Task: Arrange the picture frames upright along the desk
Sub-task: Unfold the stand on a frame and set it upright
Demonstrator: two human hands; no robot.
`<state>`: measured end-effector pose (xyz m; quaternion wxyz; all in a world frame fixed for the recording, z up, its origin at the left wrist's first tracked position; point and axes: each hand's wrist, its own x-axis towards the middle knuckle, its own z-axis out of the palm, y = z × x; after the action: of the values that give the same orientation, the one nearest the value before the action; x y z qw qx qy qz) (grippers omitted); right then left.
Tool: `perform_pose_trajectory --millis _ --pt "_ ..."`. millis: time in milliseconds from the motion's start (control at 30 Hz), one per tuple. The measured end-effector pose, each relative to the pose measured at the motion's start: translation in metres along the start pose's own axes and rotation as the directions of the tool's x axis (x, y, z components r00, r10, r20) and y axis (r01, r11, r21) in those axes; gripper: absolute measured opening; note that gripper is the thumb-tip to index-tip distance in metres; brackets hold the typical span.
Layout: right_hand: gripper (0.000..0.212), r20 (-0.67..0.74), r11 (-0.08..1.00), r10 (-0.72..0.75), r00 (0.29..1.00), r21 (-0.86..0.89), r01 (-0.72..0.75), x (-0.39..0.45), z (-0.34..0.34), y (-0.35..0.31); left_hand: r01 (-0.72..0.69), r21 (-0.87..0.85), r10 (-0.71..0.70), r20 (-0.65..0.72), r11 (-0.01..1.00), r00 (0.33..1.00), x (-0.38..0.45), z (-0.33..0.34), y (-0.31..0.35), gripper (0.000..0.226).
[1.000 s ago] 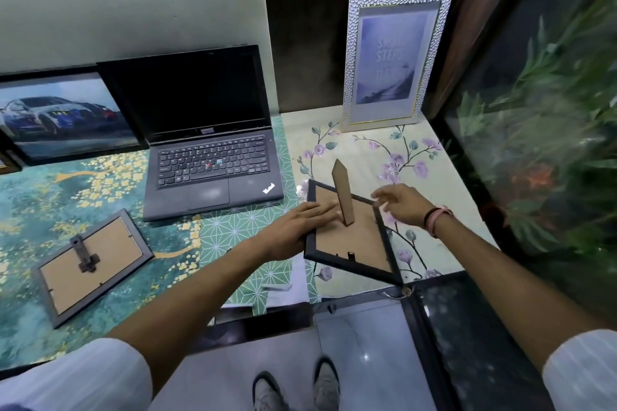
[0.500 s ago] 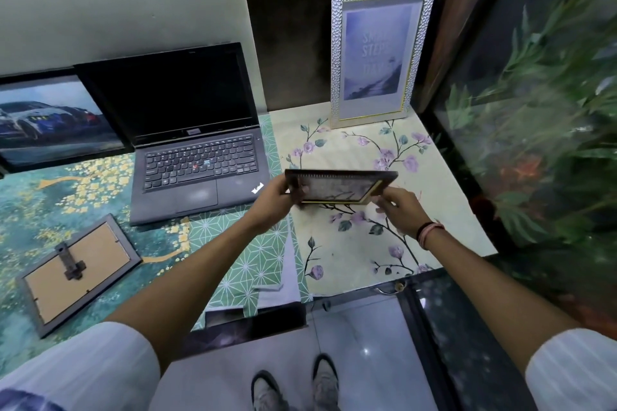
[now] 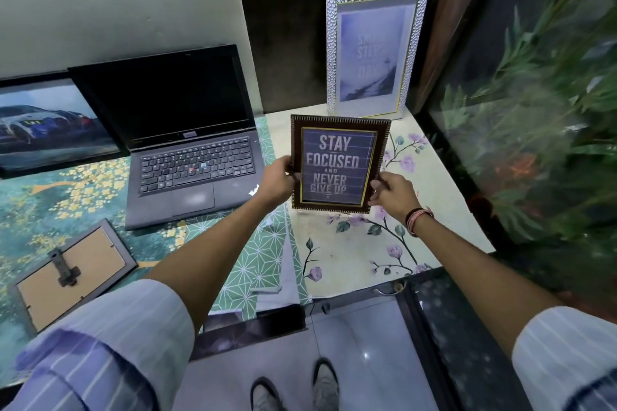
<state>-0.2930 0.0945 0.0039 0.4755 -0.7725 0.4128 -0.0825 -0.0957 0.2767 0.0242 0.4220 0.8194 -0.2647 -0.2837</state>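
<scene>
A dark brown frame (image 3: 339, 162) with a "Stay focused and never give up" print stands upright, facing me, over the floral desk cover. My left hand (image 3: 278, 178) grips its left edge and my right hand (image 3: 392, 193) grips its lower right edge. Behind it a tall silver textured frame (image 3: 375, 47) stands upright against the dark back wall. A grey frame (image 3: 70, 272) lies face down at the front left, stand side up. A black-framed car picture (image 3: 43, 128) leans at the far left, partly behind the laptop.
An open black laptop (image 3: 187, 150) sits between the car picture and the held frame. The desk (image 3: 347, 264) carries patterned covers; its front edge runs just below my forearms. A glass panel with plants (image 3: 534, 130) closes off the right side.
The brown frame was face down with its stand up, then was lifted and turned over. It now stands upright facing me, farther back on the desk, with both hands on its edges.
</scene>
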Motion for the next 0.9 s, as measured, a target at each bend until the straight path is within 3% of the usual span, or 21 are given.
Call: perform_pose_trajectory --millis 133,300,567,733,900 --pt "0.018 -0.071 1.000 0.014 0.997 0.025 -0.012 0.008 0.000 -0.002 -0.029 -0.027 0.027 -0.077 0.999 0.997 0.011 0.006 0.006 0.030" --pt "0.028 -0.054 0.998 0.060 0.997 0.006 -0.060 0.007 0.005 0.007 -0.017 -0.028 0.013 -0.112 0.999 0.994 0.006 0.017 -0.004 0.025" --pt "0.012 0.016 0.998 0.065 0.998 0.021 -0.065 -0.013 0.015 0.015 0.005 -0.036 -0.008 -0.064 0.999 0.998 -0.015 0.009 -0.028 0.019" --pt "0.025 0.101 0.999 0.012 0.995 -0.031 -0.009 -0.028 0.021 0.011 0.054 -0.066 -0.056 -0.030 0.996 0.998 -0.033 0.002 -0.045 0.024" --pt "0.026 0.085 0.998 0.010 0.996 -0.067 -0.004 -0.039 0.021 0.012 0.069 -0.101 -0.070 -0.007 0.992 0.998 -0.042 0.004 -0.050 0.034"
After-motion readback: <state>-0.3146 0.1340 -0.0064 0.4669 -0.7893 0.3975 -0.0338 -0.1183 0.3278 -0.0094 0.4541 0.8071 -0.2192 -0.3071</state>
